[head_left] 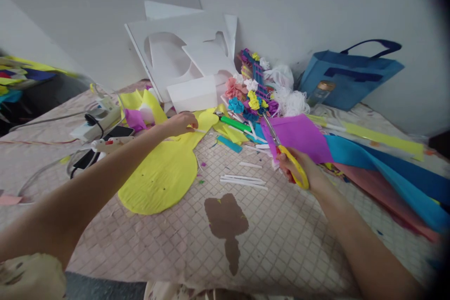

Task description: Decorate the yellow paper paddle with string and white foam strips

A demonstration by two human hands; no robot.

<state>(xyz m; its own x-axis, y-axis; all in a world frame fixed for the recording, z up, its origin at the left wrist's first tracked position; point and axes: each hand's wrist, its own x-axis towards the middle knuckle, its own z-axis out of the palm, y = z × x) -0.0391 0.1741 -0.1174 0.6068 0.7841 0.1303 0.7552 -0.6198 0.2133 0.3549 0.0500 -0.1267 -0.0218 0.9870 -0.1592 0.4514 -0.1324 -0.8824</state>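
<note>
My right hand is closed round the yellow handles of a pair of scissors. The scissors' metal blades point away toward the purple crepe paper. Over the yellow guitar-shaped cutout, my left hand has its fingers pinched together. A thin white strip sticks out from these fingertips. Several similar white paper strips lie on the table between the hands, nearer to me. A brown cutout with a narrow stem lies in front of them.
White foam boards with cut openings lean on the wall, beside crepe paper flowers. A glue gun and a power strip with cables stand left. Right are a blue bag, a bottle and crepe paper lengths.
</note>
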